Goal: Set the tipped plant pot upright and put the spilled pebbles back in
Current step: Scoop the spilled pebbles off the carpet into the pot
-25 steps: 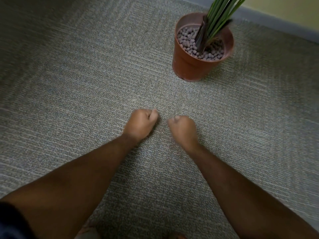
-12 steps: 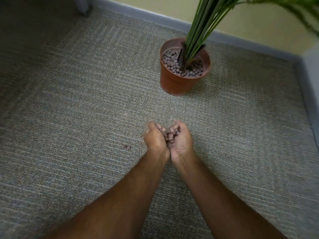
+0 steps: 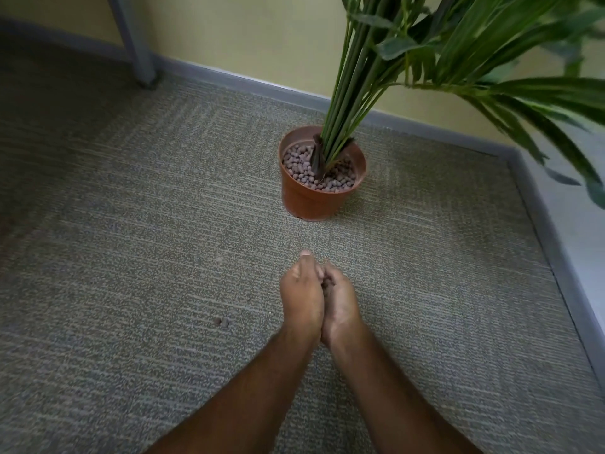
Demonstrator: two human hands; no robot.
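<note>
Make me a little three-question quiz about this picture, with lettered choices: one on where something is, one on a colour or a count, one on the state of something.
1. Where does the plant pot stand?
A. on the carpet near the wall corner
B. on a shelf
C. in the person's lap

2. How many stray pebbles lie on the carpet to the left of the hands?
A. none
B. about two
C. dozens

3. How is the pot standing?
A. tipped on its side
B. upside down
C. upright, with pebbles around the stems

Answers:
1 A: it sits on the carpet ahead of the left hand and right hand, close to the grey baseboard.
2 B: a small dark pair lies there together.
3 C: its rim faces up and the stems rise from it.
</note>
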